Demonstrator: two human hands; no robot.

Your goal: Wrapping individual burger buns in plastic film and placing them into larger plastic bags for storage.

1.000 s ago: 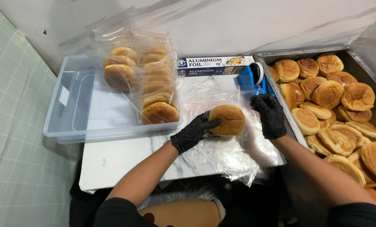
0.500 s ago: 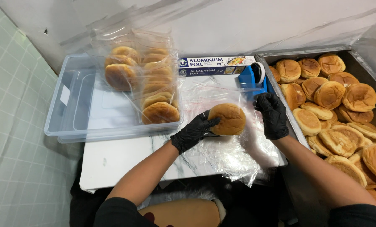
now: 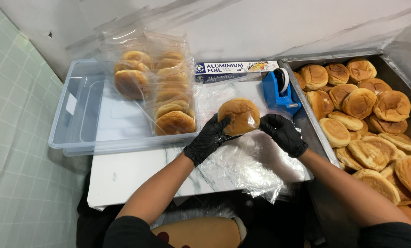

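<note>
Bagged buns (image 3: 161, 98) are sitting in a clear bin (image 3: 83, 124) beyond the left hand (image 3: 208, 138), which is cupping a bun (image 3: 239, 115). The right hand (image 3: 284, 134) is curling beside it, possibly pinching its plastic wrap (image 3: 246, 160). A bun tray (image 3: 334, 62) is lying further right.

The table (image 3: 136, 177) is white with thin grey lines, like marble. A big clear plastic box (image 3: 83, 117) sits on its left side, and bagged buns (image 3: 168, 98) lean in it. At the back lies a long foil box (image 3: 235, 70), just beside a blue tape holder (image 3: 279, 94). A pile of clear plastic bags (image 3: 251, 165) covers the middle and hangs over the front edge (very crinkly and shiny). Right beside the table stands a metal tray (image 3: 306, 121) full of buns.
</note>
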